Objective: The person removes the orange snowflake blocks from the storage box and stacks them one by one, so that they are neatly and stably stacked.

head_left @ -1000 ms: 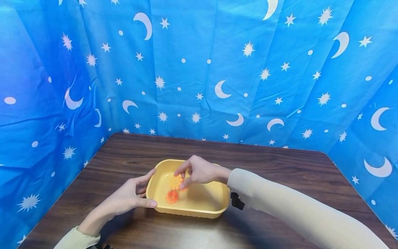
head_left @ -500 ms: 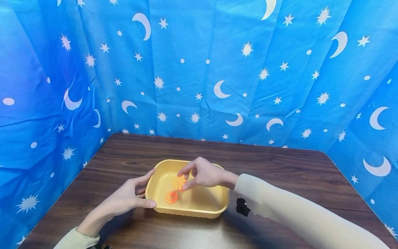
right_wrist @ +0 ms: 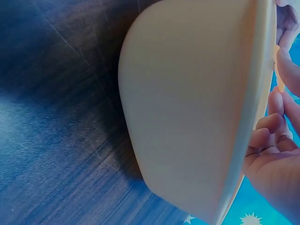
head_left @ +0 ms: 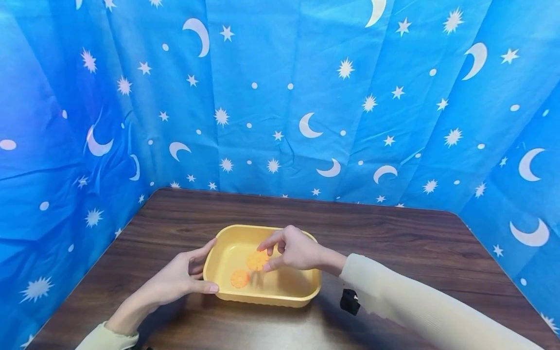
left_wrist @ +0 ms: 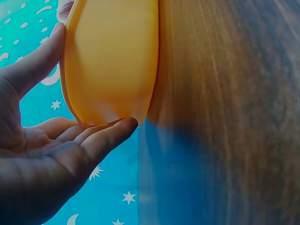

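Note:
A yellow rounded plastic tub [head_left: 267, 297] stands on the table in the head view. My left hand [head_left: 177, 278] grips its left end, thumb at the near rim and fingers round the far side; the left wrist view shows these fingers against the tub's end wall. Over the tub, my right hand [head_left: 297, 249] pinches an orange scalloped disc [head_left: 257, 260] between thumb and fingertips. A second orange scalloped disc [head_left: 239, 279] lies on the tub's floor to the left. From the right wrist, only the edge of the held disc shows above the rim.
A dark wood-grain table [head_left: 393, 243] surrounds the tub on all sides. Blue cloth [head_left: 332, 112] with white moons and stars hangs behind the table and at both sides. A small black object [head_left: 350, 302] sits under the right sleeve.
My right hand has shifted to the right and slightly nearer, carrying the pinched disc with it. The left hand keeps its grip on the tub, and the other disc stays on the tub's floor.

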Tool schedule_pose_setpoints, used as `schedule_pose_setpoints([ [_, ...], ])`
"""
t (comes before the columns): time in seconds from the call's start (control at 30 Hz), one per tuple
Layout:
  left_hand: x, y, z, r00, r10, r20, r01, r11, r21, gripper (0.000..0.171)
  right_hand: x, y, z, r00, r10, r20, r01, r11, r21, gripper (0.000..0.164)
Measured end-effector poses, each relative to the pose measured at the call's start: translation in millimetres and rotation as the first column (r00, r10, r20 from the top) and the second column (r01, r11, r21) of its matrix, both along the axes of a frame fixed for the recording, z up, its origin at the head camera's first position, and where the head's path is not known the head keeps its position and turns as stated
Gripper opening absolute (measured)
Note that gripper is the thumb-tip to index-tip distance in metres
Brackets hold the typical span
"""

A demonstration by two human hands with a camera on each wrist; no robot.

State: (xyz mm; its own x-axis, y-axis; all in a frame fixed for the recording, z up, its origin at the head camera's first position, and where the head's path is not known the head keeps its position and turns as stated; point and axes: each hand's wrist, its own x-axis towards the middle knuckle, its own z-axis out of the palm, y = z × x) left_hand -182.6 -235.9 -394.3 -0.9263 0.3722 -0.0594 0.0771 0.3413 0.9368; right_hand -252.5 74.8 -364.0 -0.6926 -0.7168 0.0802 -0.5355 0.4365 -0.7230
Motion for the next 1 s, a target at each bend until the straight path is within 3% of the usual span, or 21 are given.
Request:
schedule_pose_setpoints([
  [0.3, 0.5, -3, 0.2, 1.0, -0.005, -0.004, 0.005, 1.0, 0.006, 0.108, 13.3, 9, -1.0, 0.999, -0.05, -0.014, 0.05, 0.998, -0.027, 0.037],
  [0.77, -0.1, -2, -1.3, 1.0, -0.023, 0.001, 0.023, 1.0, 0.021, 0.107, 20.7, 26, -4.0, 0.996, -0.086, -0.029, 0.082, 0.991, -0.103, 0.036],
  [1.0, -0.7, 0, 1.4, 1.0, -0.002, 0.019, 0.002, 1.0, 0.008, 0.107, 24.4, 33, -0.2, 0.992, -0.125, -0.033, 0.12, 0.984, -0.135, 0.036],
])
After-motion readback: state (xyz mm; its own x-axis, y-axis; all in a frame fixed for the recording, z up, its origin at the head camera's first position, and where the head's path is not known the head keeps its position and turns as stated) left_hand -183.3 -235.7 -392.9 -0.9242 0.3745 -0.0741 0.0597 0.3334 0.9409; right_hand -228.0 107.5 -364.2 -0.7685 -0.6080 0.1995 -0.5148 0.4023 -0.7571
